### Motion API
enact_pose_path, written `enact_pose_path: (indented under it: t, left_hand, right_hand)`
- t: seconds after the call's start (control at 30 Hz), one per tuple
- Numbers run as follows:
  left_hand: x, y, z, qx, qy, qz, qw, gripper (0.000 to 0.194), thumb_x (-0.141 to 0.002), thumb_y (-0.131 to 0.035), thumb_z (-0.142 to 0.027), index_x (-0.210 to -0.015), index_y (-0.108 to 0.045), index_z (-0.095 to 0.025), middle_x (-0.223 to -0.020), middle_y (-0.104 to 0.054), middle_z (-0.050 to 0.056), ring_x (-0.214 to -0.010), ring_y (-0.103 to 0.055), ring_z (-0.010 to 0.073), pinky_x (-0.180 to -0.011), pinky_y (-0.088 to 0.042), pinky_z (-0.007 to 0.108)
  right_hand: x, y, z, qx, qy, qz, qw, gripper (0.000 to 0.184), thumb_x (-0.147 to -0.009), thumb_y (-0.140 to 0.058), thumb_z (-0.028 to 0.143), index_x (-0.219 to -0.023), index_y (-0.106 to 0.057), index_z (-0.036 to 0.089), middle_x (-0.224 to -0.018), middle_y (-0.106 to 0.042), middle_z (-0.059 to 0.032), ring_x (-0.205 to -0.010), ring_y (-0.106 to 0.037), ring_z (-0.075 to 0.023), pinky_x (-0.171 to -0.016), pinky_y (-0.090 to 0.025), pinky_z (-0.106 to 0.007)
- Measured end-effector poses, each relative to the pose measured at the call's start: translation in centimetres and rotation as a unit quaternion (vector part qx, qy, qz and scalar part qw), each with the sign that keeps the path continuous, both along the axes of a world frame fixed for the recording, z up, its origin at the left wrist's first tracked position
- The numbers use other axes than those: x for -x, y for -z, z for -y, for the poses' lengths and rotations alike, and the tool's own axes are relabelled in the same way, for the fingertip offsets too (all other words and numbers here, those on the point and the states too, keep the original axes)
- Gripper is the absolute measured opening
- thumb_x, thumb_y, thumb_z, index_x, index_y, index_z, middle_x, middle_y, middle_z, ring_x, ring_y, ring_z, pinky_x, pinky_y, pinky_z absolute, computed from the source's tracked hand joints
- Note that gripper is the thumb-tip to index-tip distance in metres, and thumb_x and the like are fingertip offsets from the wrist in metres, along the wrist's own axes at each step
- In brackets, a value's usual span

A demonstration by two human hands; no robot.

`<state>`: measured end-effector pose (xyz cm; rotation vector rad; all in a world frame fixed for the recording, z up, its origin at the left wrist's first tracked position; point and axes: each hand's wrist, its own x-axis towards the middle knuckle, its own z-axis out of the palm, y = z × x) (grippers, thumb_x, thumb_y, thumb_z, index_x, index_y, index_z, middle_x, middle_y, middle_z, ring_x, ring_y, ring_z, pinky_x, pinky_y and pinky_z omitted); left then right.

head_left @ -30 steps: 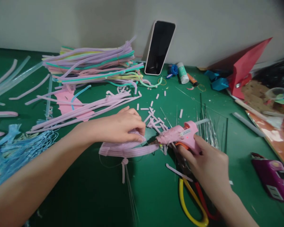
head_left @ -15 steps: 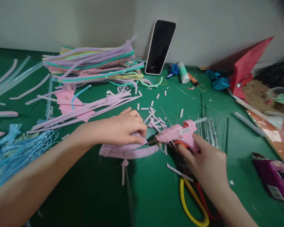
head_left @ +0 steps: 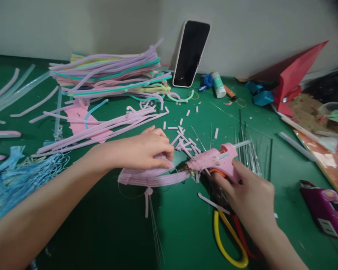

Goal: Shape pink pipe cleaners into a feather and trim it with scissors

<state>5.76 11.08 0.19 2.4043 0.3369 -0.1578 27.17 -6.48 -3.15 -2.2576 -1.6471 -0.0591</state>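
Observation:
My left hand is closed, pinching a flat fan of pink straw pieces against the green table. My right hand grips a pink hot glue gun, with a finger on its orange trigger. The gun's nozzle points left and almost touches the straw fan just beside my left fingertips. A clear glue stick pokes out of the gun's back end.
Yellow-and-red scissors lie under my right wrist. A heap of long pastel straws, cut straw bits, thin wires, a leaning phone, a glue bottle, red paper and a purple box surround the hands.
Both hands stay in place; the glue gun's nozzle has shifted very slightly along the edge of the straw fan.

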Motion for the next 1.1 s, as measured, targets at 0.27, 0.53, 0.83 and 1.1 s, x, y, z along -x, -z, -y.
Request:
enact_pose_path:
  t: [0.27, 0.53, 0.83, 1.1]
  left_hand:
    - [0.1, 0.1, -0.1, 0.004, -0.003, 0.005, 1.000, 0.020, -0.092, -0.056, -0.035, -0.086, -0.068, -0.020, -0.092, -0.066, 0.003, -0.103, -0.048, 0.0216, -0.093, -0.029, 0.033]
    - [0.1, 0.3, -0.2, 0.002, -0.004, 0.003, 1.000, 0.020, -0.091, -0.056, -0.036, -0.087, -0.068, -0.021, -0.092, -0.066, 0.002, -0.104, -0.047, 0.0219, -0.090, -0.031, 0.032]
    - [0.0, 0.1, -0.1, 0.002, -0.001, -0.005, 1.000, 0.022, -0.092, -0.054, -0.037, -0.085, -0.067, -0.020, -0.091, -0.065, 0.003, -0.102, -0.048, 0.0219, -0.090, -0.031, 0.033]
    - [0.1, 0.0, -0.1, 0.007, -0.002, 0.006, 1.000, 0.023, -0.092, -0.054, -0.037, -0.087, -0.068, -0.019, -0.093, -0.067, 0.003, -0.103, -0.049, 0.0211, -0.095, -0.030, 0.034]
  right_hand:
    - [0.4, -0.5, 0.1, -0.018, -0.008, -0.004, 1.000, 0.033, -0.080, -0.052, 0.042, -0.060, -0.032, 0.025, -0.044, -0.031, 0.0073, -0.038, -0.033, -0.0111, -0.044, -0.022, -0.025]
    - [0.3, -0.2, 0.4, -0.023, -0.023, 0.014, 0.999, 0.032, -0.080, -0.054, 0.039, -0.061, -0.034, 0.024, -0.045, -0.031, 0.0079, -0.038, -0.034, -0.0105, -0.043, -0.023, -0.024]
    - [0.3, -0.3, 0.0, -0.029, -0.026, 0.019, 0.999, 0.033, -0.081, -0.053, 0.039, -0.061, -0.031, 0.025, -0.045, -0.030, 0.0084, -0.037, -0.034, -0.0099, -0.042, -0.023, -0.023]
    - [0.0, -1.3, -0.4, 0.031, 0.041, -0.027, 0.998, 0.039, -0.078, -0.056, 0.045, -0.059, -0.029, 0.025, -0.043, -0.031, 0.0088, -0.038, -0.032, -0.0102, -0.043, -0.025, -0.024]
